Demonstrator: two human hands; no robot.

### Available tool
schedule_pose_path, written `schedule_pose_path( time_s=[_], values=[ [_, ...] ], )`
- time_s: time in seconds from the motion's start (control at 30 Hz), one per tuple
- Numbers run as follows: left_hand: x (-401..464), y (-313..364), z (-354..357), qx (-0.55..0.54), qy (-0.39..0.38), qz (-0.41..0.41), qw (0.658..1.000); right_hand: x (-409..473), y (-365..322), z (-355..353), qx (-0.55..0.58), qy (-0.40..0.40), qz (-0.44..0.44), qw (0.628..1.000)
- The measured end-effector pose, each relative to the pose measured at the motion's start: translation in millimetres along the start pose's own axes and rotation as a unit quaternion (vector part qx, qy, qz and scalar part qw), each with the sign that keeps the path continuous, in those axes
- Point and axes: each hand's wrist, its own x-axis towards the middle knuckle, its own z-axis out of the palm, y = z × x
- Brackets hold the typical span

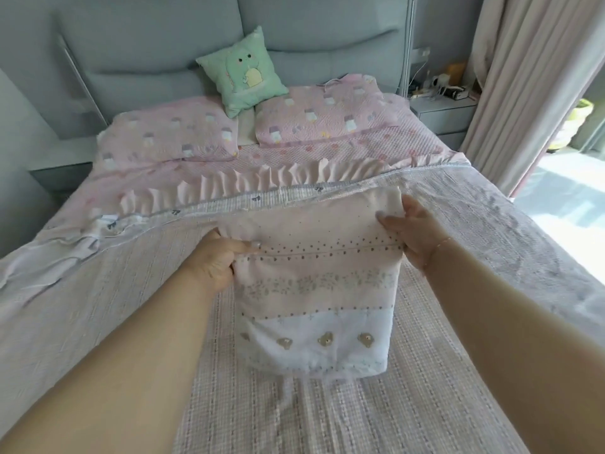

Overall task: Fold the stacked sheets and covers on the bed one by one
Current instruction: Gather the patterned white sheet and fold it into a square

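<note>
A folded pink and white cover with dotted lines, a flower band and small bear faces hangs in front of me above the bed. My left hand grips its upper left edge with curled fingers. My right hand pinches its upper right corner. The cover's lower white part touches or nearly touches the woven bedspread that lies across the bed.
Two pink pillows and a green cushion lie at the padded grey headboard. A pink ruffled sheet edge crosses the bed. A cluttered bedside table and a curtain stand at the right.
</note>
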Motion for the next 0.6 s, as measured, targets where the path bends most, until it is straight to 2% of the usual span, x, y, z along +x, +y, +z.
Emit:
schedule_pose_path(
  time_s=[0.07,0.13,0.23,0.33,0.43,0.5,0.6],
  values=[
    [6,28,9,0.012,0.036,0.09,0.995,14,-18,4,0.014,0.0,-0.036,0.999],
    [5,50,8,0.028,0.029,0.144,0.989,18,-35,7,0.036,-0.006,-0.067,0.997],
    [-8,50,-9,0.032,-0.024,0.149,0.988,15,-41,10,0.04,-0.02,-0.082,0.996],
    [-27,7,-23,0.042,-0.009,0.083,0.996,7,-13,9,-0.083,0.016,-0.035,0.996],
    [-56,-69,-34,0.118,0.009,-0.064,0.991,-18,53,2,-0.218,0.018,0.087,0.972],
    [-82,-124,-39,0.154,-0.001,-0.173,0.973,-39,107,-11,-0.303,-0.02,0.196,0.932],
    [-110,-189,-35,0.172,0.025,-0.306,0.936,-69,174,-34,-0.396,-0.062,0.345,0.849]
  ],
)
